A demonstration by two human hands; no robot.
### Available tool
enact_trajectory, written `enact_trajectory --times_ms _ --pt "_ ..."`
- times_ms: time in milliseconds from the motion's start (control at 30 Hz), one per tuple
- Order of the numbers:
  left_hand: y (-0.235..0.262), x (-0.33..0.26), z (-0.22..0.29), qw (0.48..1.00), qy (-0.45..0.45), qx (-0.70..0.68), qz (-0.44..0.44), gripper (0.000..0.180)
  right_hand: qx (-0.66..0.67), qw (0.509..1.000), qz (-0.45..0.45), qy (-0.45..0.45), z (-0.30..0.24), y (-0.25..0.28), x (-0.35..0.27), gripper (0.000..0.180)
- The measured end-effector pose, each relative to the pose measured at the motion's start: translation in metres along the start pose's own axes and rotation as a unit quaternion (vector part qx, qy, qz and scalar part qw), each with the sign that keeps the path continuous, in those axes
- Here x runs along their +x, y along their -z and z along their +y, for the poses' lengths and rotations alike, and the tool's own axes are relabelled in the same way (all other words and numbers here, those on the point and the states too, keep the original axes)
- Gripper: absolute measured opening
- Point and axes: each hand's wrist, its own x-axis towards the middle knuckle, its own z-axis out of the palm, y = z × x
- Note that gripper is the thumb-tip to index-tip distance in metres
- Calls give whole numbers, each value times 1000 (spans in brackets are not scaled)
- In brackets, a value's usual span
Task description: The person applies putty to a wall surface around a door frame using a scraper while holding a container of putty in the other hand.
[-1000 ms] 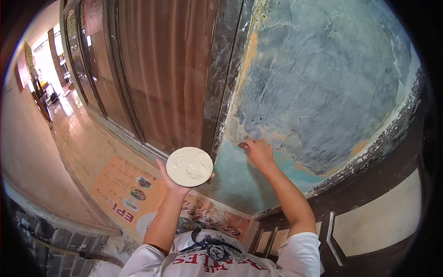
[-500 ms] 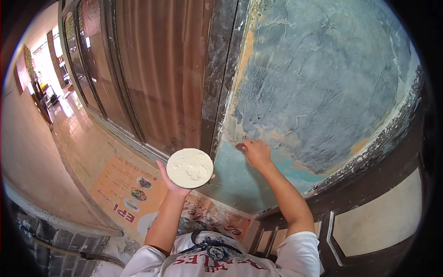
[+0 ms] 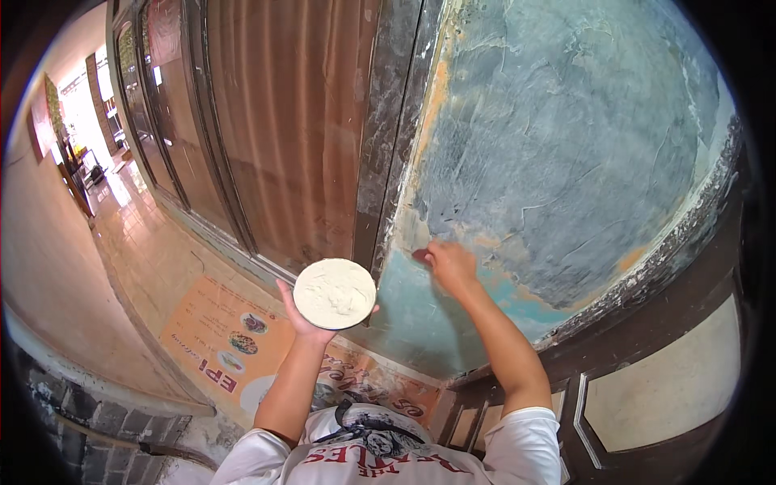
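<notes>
My left hand (image 3: 301,317) holds up a round tub of cream-coloured paste (image 3: 334,293) from below, with the thumb along its left side. The paste surface is uneven, with ridges near the middle. My right hand (image 3: 451,264) is closed on a small dark reddish scraper (image 3: 420,255), of which only a corner shows. It is at the wall (image 3: 558,162), by the border between the rough grey-blue coat above and the smooth pale turquoise area (image 3: 404,299) below. Whether the scraper's edge touches the wall cannot be made out.
A dark-framed window with a brown curtain (image 3: 283,121) stands left of the wall. Below lies an orange printed banner (image 3: 218,323) on the floor ledge. At the lower right is a dark panelled door (image 3: 663,388); bricks (image 3: 105,436) show at the lower left.
Both hands stay almost in place. The wall and window have shifted slightly in the view, and a little more of the scraper shows beside my right fingers.
</notes>
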Motion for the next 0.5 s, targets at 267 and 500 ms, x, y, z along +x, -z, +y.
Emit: enact_trajectory --times_ms 267,500 --pt "-4 -2 5 1000 -10 3 3 114 41 992 119 -24 -21 64 39 16" --pt "-5 -4 3 1000 -6 27 7 115 24 999 20 -4 7 33 -12 18"
